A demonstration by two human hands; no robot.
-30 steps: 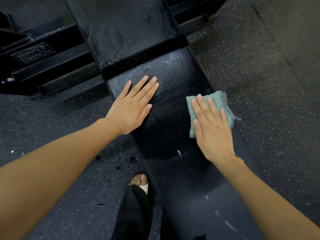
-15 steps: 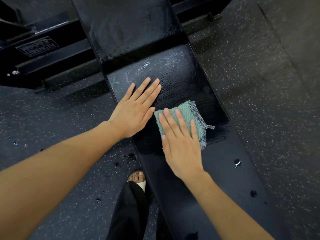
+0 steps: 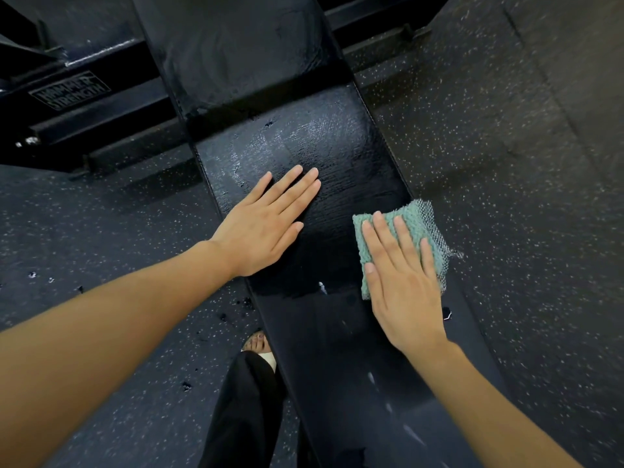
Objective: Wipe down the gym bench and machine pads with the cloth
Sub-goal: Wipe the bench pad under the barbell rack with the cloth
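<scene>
Left hand [image 3: 266, 228] flat, fingers straight, bracing bench [image 3: 341, 157] | right hand [image 3: 401, 288] flat, pressing cloth [image 3: 415, 221] | I want overlapping strokes, edge to edge.

place: gym | padded bench [image 3: 337, 146] | speckled rubber floor [image 3: 506, 197] | Hammer Strength label [image 3: 70, 91]

A folded teal cloth [image 3: 410, 231] lies flat at the black bench [image 3: 337, 157] pad's right edge.
</scene>
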